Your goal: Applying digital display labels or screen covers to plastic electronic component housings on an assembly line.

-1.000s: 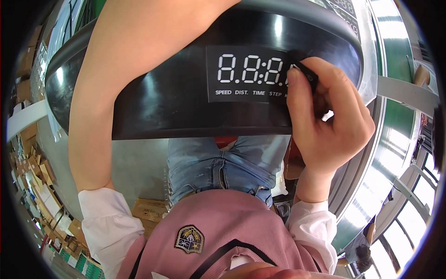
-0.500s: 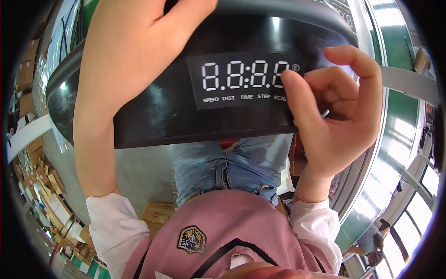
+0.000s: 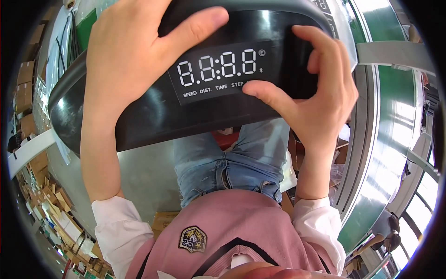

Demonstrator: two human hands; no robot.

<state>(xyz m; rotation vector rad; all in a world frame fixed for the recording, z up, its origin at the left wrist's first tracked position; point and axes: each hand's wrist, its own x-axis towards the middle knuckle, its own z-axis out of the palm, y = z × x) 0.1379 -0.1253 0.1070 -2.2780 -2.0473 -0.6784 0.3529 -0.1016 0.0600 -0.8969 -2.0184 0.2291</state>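
Observation:
A long, glossy black plastic console panel [image 3: 144,116] lies across my lap, tilted up toward the right. On its face is a dark rectangular display label [image 3: 186,100] with white segment digits and small white lettering. My left hand [image 3: 127,51] rests over the panel's left part, its thumb stretched to the right above the label; its other fingers run out of the top edge. My right hand [image 3: 316,88] is at the panel's right end, with the thumb tip over the label's lower right corner and curved fingers apart from it. Nothing shows between them.
At the far top right lies another dark printed sheet [image 3: 325,14]. A green-topped bench with metal rails [image 3: 360,153] runs along the right, where a person [image 3: 385,230] is visible. Cardboard boxes [image 3: 55,204] are piled at the left.
The panel has shifted left and tilted more, its right end higher. My right hand has moved left and up, and its thumb and fingers have spread apart. My left thumb has come into fuller view.

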